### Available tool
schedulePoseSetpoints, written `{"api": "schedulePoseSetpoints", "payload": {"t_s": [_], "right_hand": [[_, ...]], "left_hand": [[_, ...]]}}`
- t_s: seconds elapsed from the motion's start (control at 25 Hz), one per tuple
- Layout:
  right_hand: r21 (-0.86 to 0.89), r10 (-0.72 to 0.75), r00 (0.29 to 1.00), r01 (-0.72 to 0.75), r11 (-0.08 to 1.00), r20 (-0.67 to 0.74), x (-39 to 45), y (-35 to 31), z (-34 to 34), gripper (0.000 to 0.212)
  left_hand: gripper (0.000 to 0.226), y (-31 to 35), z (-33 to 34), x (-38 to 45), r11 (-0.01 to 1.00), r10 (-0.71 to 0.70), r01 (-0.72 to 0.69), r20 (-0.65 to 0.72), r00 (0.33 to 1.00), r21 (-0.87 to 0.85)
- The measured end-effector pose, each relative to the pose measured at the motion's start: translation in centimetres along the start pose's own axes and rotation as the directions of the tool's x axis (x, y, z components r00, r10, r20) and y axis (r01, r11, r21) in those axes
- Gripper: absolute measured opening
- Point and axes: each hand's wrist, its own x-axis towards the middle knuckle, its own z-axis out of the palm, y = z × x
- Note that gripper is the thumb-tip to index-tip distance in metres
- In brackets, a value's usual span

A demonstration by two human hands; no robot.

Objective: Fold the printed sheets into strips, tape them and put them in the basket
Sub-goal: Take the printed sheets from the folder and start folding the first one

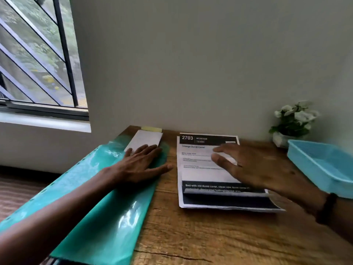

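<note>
Several printed sheets (219,173) lie in a stack on the wooden table (210,236), the top one headed "2703 BEDROOM" in white on a dark band, with a second dark band near its lower edge. The lower edge of the top sheet is lifted and curled a little above the sheets beneath it. Over this stack is the right hand (254,167), palm down, its fingers spread and straight, the fingertips (216,156) over the middle of the page; the hand is blurred, and whether it presses the paper or hangs just above it cannot be told. A dark band (325,209) circles the right wrist.

Left of the stack, a glossy green plastic folder (99,217) lies on the table's left side, running from the near edge towards the wall, with a row of punched holes along its outer edge. The left hand (141,163) rests flat on it, fingers straight and slightly spread, the thumb reaching towards the stack and touching the wood. The fingers lie on the near end of a folded white paper strip (145,139), which sits at the folder's far end. A pale yellow pad (150,128) lies just beyond that strip, against the wall.

Right of the stack stands a light blue plastic basket (315,165). Behind the basket, by the wall, is a small white pot of white flowers (295,119). Far to the left of the stack, beyond the folder, a barred window (38,54) shows greenery outside.
</note>
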Motion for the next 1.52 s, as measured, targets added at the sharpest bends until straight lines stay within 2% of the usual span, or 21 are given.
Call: {"api": "schedulePoseSetpoints", "payload": {"t_s": [0.08, 0.12, 0.24, 0.32, 0.4, 0.56, 0.76, 0.92, 1.08, 1.2, 1.32, 1.36, 1.52], "right_hand": [[0.002, 0.017, 0.998, -0.017, 1.000, 0.064, -2.1, 1.9, 1.2, 0.070], [0.025, 0.020, 0.996, -0.022, 0.999, 0.084, -2.4, 2.8, 1.8, 0.074], [0.084, 0.043, 0.997, -0.048, 0.995, 0.056, -2.1, 5.1, 3.5, 0.077], [0.102, 0.049, 0.999, -0.050, 0.994, 0.015, -2.2, 5.8, 4.7, 0.079], [0.103, 0.057, 0.998, -0.057, 0.993, 0.001, -2.6, 6.0, 5.4, 0.077], [0.116, 0.083, 0.997, -0.082, 0.990, 0.004, -3.0, 5.9, 5.5, 0.074], [0.274, 0.114, 0.991, -0.091, 0.957, -0.066, -4.7, 7.7, 3.7, 0.059], [0.387, 0.191, 0.976, -0.137, 0.912, -0.104, -3.9, 8.7, 3.2, 0.054], [0.574, 0.328, 0.914, -0.139, 0.807, -0.239, -0.6, 8.9, 3.4, 0.051], [0.642, 0.398, 0.851, -0.097, 0.761, -0.344, 1.3, 9.7, 4.0, 0.064], [0.696, 0.426, 0.813, -0.036, 0.717, -0.397, 1.5, 9.9, 3.9, 0.062], [0.694, 0.430, 0.801, -0.024, 0.719, -0.417, 1.4, 10.0, 3.8, 0.060], [0.733, 0.448, 0.781, 0.017, 0.681, -0.435, 1.3, 10.9, 3.8, 0.050]], "left_hand": [[0.121, 1.0, -0.7, 0.0, 1.000, 0.005, -0.006, -0.094, 0.996, -0.010], [0.110, 1.9, -1.0, 0.3, 0.999, 0.015, -0.024, -0.188, 0.982, -0.040], [0.053, 5.4, -0.6, 2.3, 0.969, 0.019, -0.140, -0.507, 0.862, -0.201], [0.030, 7.6, 0.2, 3.9, 0.942, -0.039, -0.156, -0.561, 0.827, -0.296], [0.024, 9.3, 1.1, 5.4, 0.925, -0.094, -0.134, -0.557, 0.825, -0.356], [0.027, 10.7, 2.5, 7.5, 0.861, -0.237, -0.059, -0.500, 0.833, -0.506], [0.029, 10.5, 2.9, 7.9, 0.832, -0.230, -0.102, -0.506, 0.831, -0.545], [0.028, 9.8, 3.0, 7.9, 0.739, -0.276, -0.150, -0.499, 0.822, -0.657], [0.011, 9.6, 2.9, 7.9, 0.615, -0.340, -0.212, -0.498, 0.797, -0.760], [0.014, 9.6, 2.7, 8.0, 0.487, -0.374, -0.237, -0.446, 0.813, -0.841], [0.007, 9.6, 2.4, 8.1, 0.387, -0.381, -0.282, -0.431, 0.818, -0.878], [0.002, 9.6, 2.4, 8.0, 0.376, -0.382, -0.295, -0.437, 0.814, -0.878], [0.009, 9.9, 2.3, 8.0, 0.410, -0.387, -0.304, -0.465, 0.796, -0.860]]}}
